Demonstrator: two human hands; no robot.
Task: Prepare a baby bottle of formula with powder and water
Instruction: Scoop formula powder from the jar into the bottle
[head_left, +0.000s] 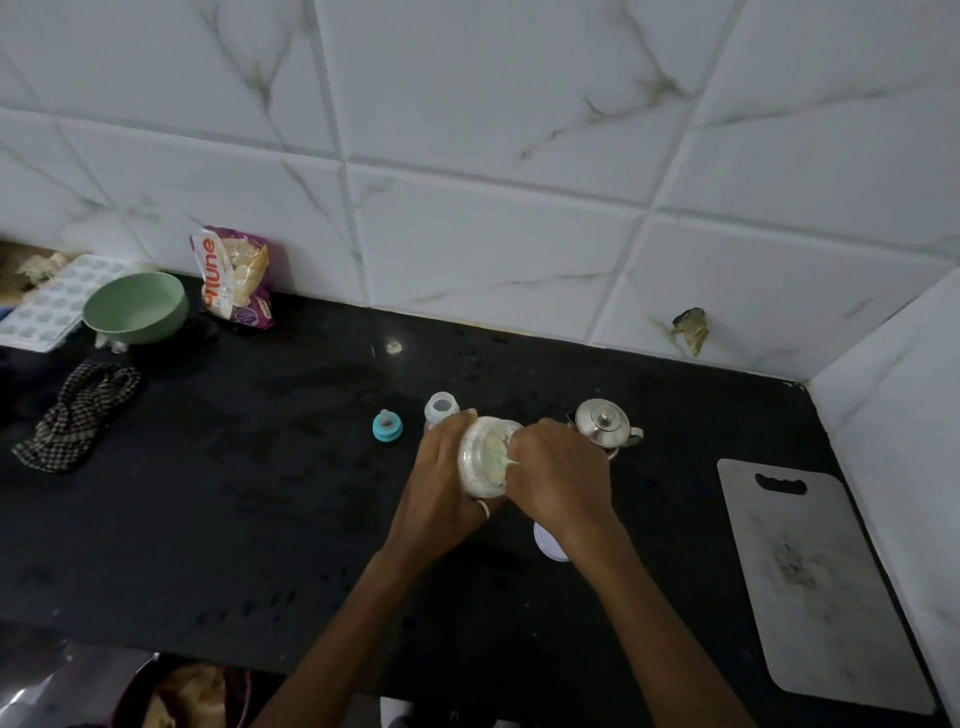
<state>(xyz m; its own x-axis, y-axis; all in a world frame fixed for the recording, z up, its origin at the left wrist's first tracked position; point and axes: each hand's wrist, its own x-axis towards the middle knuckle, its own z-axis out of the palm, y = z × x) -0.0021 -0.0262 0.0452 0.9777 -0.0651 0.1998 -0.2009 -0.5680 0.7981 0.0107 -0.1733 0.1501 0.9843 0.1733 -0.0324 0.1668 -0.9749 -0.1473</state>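
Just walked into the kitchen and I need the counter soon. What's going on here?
A person is making baby formula. Their left hand grips a tilted clear powder jar, and the right hand has its fingers in the jar's mouth; what they hold is hidden. The open baby bottle stands behind the left hand, its teal nipple ring lies on the counter, and a steel kettle stands to the right. A white lid lies by the right wrist.
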